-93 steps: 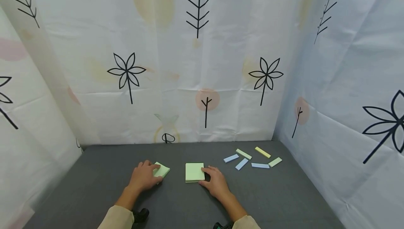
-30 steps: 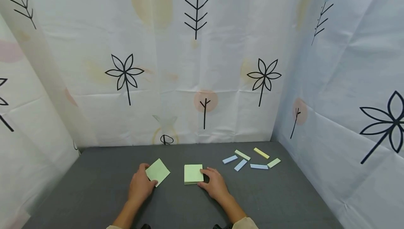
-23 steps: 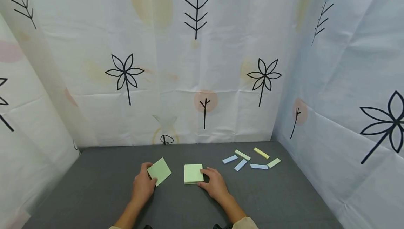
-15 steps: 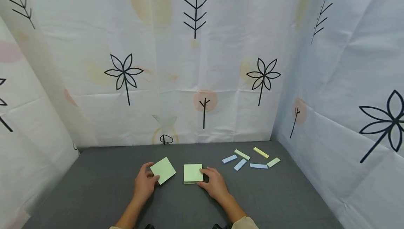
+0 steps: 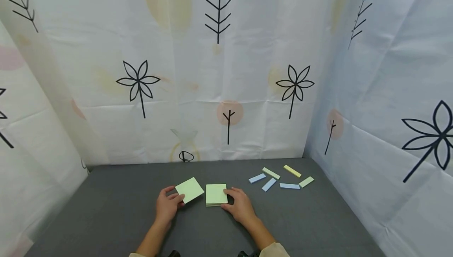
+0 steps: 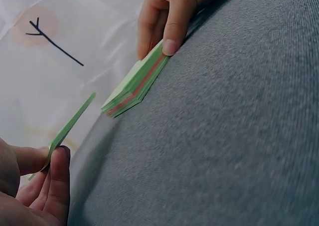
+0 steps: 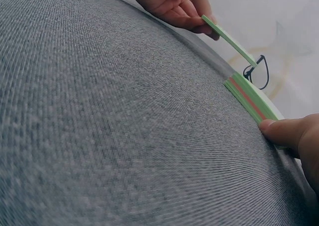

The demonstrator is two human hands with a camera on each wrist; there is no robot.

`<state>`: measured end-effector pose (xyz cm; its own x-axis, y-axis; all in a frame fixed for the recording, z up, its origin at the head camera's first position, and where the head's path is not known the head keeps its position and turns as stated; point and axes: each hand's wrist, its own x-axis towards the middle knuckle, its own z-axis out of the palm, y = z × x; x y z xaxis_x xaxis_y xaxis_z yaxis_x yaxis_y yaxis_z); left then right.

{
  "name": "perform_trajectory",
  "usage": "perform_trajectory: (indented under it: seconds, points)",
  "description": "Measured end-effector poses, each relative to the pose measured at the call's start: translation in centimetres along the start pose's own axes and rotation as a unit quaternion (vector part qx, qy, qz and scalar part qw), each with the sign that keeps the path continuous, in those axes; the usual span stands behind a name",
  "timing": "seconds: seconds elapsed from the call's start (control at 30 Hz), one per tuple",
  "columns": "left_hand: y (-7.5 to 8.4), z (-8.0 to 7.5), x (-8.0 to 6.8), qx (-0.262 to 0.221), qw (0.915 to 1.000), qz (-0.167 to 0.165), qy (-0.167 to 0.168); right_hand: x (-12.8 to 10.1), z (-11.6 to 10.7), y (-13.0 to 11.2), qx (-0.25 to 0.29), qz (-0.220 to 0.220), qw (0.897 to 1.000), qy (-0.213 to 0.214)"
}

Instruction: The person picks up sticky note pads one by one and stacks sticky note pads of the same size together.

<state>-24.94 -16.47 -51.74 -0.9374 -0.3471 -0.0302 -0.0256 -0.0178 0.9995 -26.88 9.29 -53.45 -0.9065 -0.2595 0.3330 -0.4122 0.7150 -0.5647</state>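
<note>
On the grey tabletop (image 5: 106, 213) right in front of you, your left hand (image 5: 167, 206) is pinching a single green sticky note (image 5: 189, 189) by its near left corner, thumb and fingertips clamped together on the paper. From the left wrist view you are holding the note (image 6: 70, 127) tilted and lifted clear of the fabric, its free edge pointing toward the pad at about 1 o'clock. That note is sitting just beside the green sticky-note pad (image 5: 216, 194), at the pad's 9 o'clock, with only a narrow gap between them. Your right hand (image 5: 241, 206) is resting on the tabletop at the pad's 3 o'clock, its fingers lying loosely together and fairly straight, the fingertips (image 6: 170, 46) pressing against the pad's right edge rather than curling round it. In the right wrist view the pad (image 7: 251, 99) is showing a reddish layer sandwiched among the green sheets. Further off, at about 2 o'clock from the pad, six small paper strips (image 5: 280, 178) in blue, green and yellow are lying scattered flat and well apart from both hands. A white curtain (image 5: 219, 72) printed with black leaves and flowers is hanging round the tabletop at 9, 12 and 3 o'clock.
</note>
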Motion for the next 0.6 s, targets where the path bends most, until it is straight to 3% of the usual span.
perform_trajectory:
  seconds: [0.33, 0.6]
  points:
    - [-0.3, 2.1, -0.1, 0.007, 0.9997, 0.01, -0.02, 0.0, 0.1, 0.0, 0.005, 0.001, 1.0, 0.005]
    - [-0.7, 3.2, 0.1, 0.041, 0.9976, 0.028, -0.049, 0.1, 0.2, 0.1, 0.004, -0.001, 1.0, 0.006]
